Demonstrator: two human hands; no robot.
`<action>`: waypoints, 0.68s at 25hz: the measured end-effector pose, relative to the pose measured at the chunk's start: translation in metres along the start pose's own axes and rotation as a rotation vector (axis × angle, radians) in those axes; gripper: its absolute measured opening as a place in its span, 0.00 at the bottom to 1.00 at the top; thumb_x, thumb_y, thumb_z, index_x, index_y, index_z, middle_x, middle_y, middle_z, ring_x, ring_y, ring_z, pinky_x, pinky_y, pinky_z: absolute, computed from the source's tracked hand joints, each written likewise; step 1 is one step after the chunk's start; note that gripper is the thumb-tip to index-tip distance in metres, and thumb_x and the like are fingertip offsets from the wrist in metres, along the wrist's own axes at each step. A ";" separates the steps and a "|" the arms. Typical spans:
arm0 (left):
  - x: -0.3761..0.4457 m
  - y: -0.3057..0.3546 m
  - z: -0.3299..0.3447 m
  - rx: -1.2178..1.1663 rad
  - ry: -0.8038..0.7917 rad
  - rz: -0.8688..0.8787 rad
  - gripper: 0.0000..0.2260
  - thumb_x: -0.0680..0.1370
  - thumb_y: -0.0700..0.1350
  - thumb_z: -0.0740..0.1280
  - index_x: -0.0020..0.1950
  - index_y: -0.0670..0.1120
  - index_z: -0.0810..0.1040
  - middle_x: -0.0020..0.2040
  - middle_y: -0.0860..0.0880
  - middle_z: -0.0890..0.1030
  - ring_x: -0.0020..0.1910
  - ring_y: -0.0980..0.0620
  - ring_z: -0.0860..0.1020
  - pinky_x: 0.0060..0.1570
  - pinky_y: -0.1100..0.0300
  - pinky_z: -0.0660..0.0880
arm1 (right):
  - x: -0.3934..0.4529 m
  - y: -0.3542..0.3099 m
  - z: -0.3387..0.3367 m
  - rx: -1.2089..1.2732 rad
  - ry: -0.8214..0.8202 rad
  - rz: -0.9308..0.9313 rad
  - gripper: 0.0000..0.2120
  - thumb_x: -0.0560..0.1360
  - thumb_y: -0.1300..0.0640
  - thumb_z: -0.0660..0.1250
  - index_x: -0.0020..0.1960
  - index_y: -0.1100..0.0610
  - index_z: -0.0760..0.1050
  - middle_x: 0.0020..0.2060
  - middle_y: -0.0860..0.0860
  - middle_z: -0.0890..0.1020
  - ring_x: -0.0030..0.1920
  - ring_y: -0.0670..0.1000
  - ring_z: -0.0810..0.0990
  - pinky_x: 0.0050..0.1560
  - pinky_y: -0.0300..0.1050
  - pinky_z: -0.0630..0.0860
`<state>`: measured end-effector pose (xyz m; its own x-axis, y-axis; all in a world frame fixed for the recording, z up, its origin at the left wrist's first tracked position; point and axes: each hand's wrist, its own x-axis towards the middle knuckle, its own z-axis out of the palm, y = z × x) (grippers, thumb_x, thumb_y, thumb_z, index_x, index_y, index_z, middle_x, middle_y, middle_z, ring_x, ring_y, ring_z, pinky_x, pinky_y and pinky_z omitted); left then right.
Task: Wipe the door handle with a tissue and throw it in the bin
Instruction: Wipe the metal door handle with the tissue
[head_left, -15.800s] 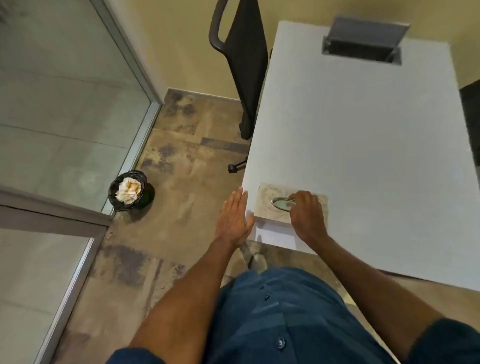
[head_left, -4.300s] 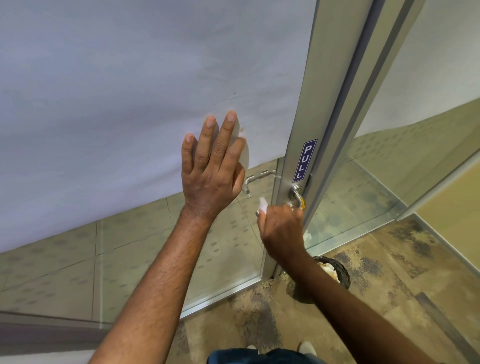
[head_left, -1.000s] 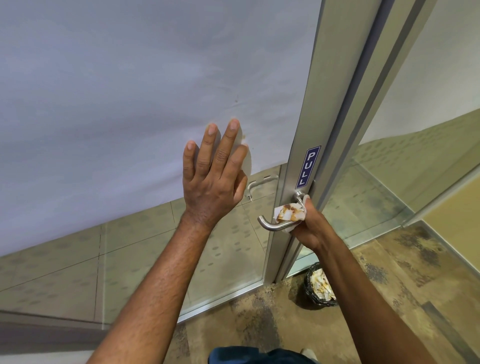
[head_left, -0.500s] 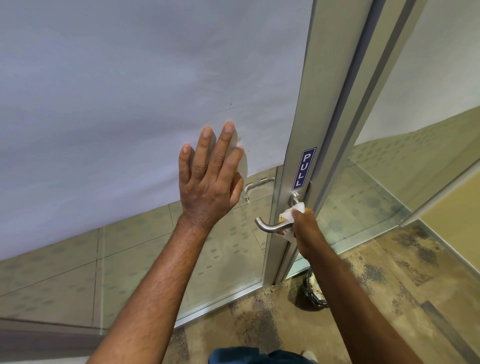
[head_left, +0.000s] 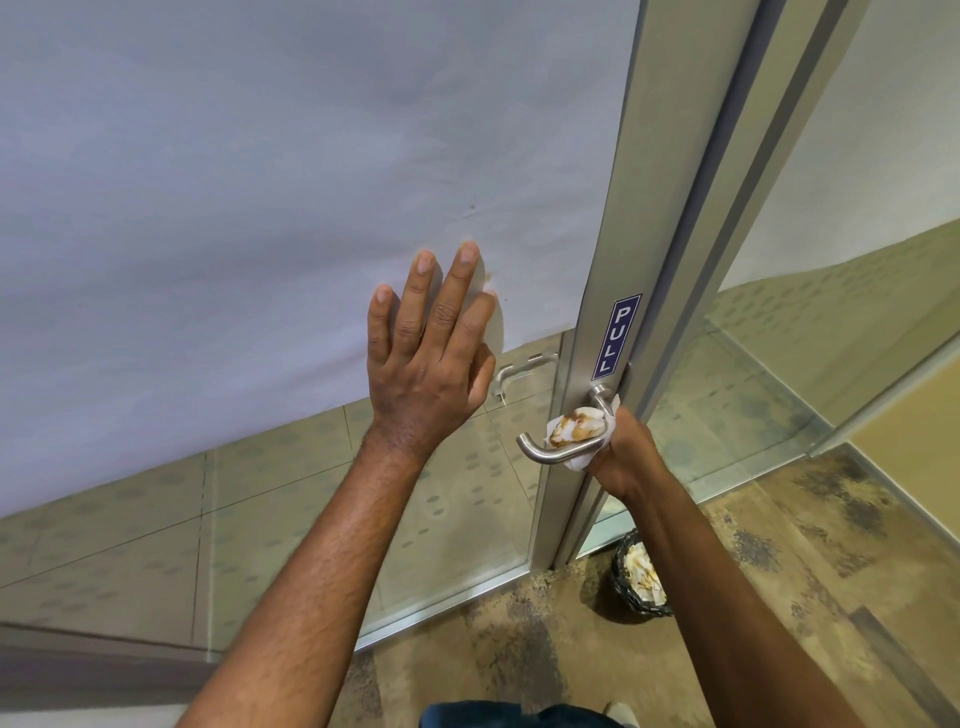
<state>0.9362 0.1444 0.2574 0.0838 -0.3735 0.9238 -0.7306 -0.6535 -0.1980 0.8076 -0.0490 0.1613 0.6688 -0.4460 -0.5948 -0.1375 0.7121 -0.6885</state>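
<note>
A steel lever door handle sticks out from the aluminium door frame, under a blue PULL sticker. My right hand grips a white tissue with brown stains, wrapped around the handle's shaft near the frame. My left hand lies flat, fingers spread, on the frosted glass door left of the handle. A black mesh bin holding crumpled tissues stands on the floor below the handle, partly hidden by my right forearm.
A second handle shows through the glass on the door's far side. Right of the frame is a glass partition. The mottled brown floor spreads around the bin and my feet.
My right hand has turned and slid the tissue along the handle, so its stained side faces me again. My left hand stays pressed on the glass.
</note>
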 end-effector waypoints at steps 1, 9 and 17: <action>0.000 0.000 0.000 0.001 0.003 0.002 0.17 0.78 0.43 0.66 0.67 0.50 0.77 0.81 0.47 0.68 0.86 0.45 0.51 0.85 0.45 0.44 | -0.001 0.004 0.001 -0.038 0.101 -0.046 0.21 0.87 0.45 0.53 0.52 0.60 0.76 0.43 0.59 0.86 0.40 0.57 0.86 0.40 0.49 0.81; 0.000 -0.001 0.001 -0.006 0.011 0.003 0.17 0.78 0.44 0.66 0.67 0.49 0.77 0.80 0.47 0.69 0.86 0.44 0.54 0.85 0.45 0.45 | -0.003 0.059 -0.001 -0.745 0.348 -0.771 0.17 0.89 0.59 0.51 0.71 0.65 0.69 0.61 0.63 0.78 0.60 0.61 0.79 0.63 0.62 0.78; 0.000 0.000 0.002 -0.001 0.021 -0.001 0.17 0.78 0.43 0.66 0.67 0.50 0.77 0.80 0.47 0.69 0.86 0.46 0.50 0.85 0.45 0.45 | -0.002 0.067 -0.048 -1.159 0.225 -1.028 0.28 0.87 0.41 0.46 0.75 0.57 0.70 0.71 0.58 0.76 0.74 0.57 0.72 0.79 0.60 0.64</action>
<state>0.9379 0.1436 0.2567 0.0703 -0.3585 0.9309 -0.7312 -0.6533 -0.1964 0.7616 -0.0261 0.0964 0.7215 -0.6042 0.3383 -0.2448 -0.6795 -0.6916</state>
